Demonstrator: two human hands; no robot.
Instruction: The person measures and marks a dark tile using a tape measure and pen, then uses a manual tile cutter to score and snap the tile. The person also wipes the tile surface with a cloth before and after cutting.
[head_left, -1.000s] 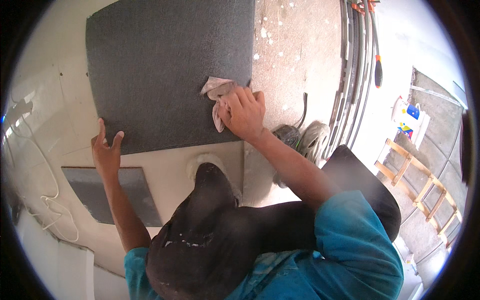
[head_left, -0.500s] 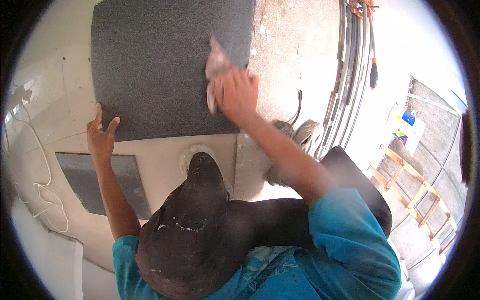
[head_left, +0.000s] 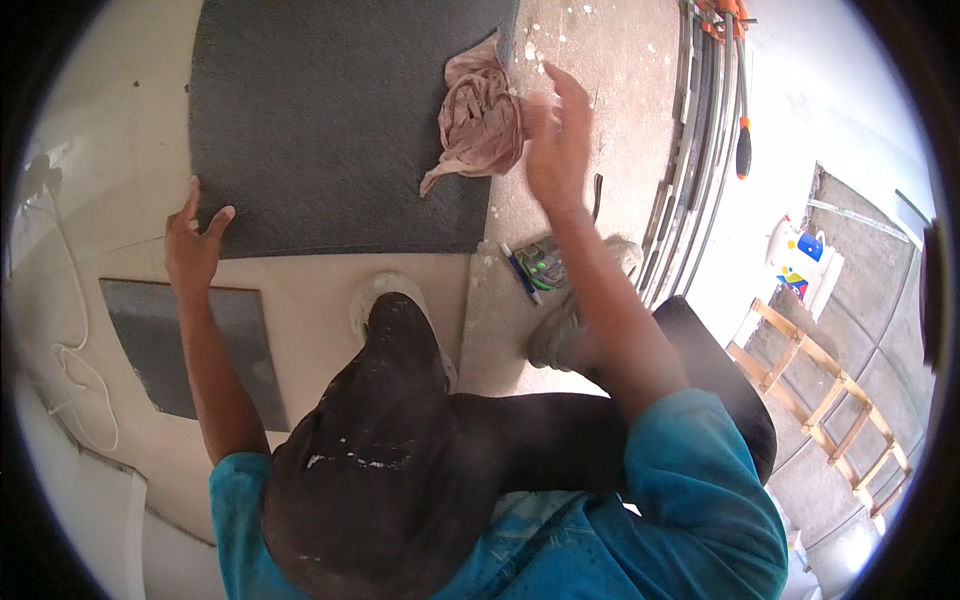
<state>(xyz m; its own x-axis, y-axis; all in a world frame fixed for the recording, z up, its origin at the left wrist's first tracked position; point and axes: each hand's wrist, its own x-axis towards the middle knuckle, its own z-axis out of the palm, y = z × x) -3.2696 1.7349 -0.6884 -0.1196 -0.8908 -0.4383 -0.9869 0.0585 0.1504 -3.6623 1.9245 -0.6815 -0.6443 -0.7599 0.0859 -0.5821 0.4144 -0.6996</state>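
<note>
A large dark grey slab with a fine speckled surface [head_left: 330, 130] lies in front of me. My left hand [head_left: 194, 240] is at its near left corner, thumb and forefinger spread apart around the corner; nothing is gripped. A crumpled pinkish cloth [head_left: 482, 120] rests on the slab's right edge, partly overhanging it. Just right of the cloth, my right hand [head_left: 560, 140] is raised with fingers apart, somewhat blurred. Whether a fingertip still touches the cloth is hard to make out.
A smaller grey slab piece [head_left: 205, 345] lies near my left forearm. A pen [head_left: 521, 275] and shoes [head_left: 565, 325] are by my right arm. Long metal bars [head_left: 675, 170] and an orange-black handled tool [head_left: 743, 150] stand right, beyond them a wooden ladder [head_left: 825, 400] and white bucket [head_left: 800, 260]. A white cable [head_left: 75, 290] curls left.
My right hand has come off the cloth and moved right and up. The cloth now lies bunched at the slab's right edge. My left hand stays at the corner.
</note>
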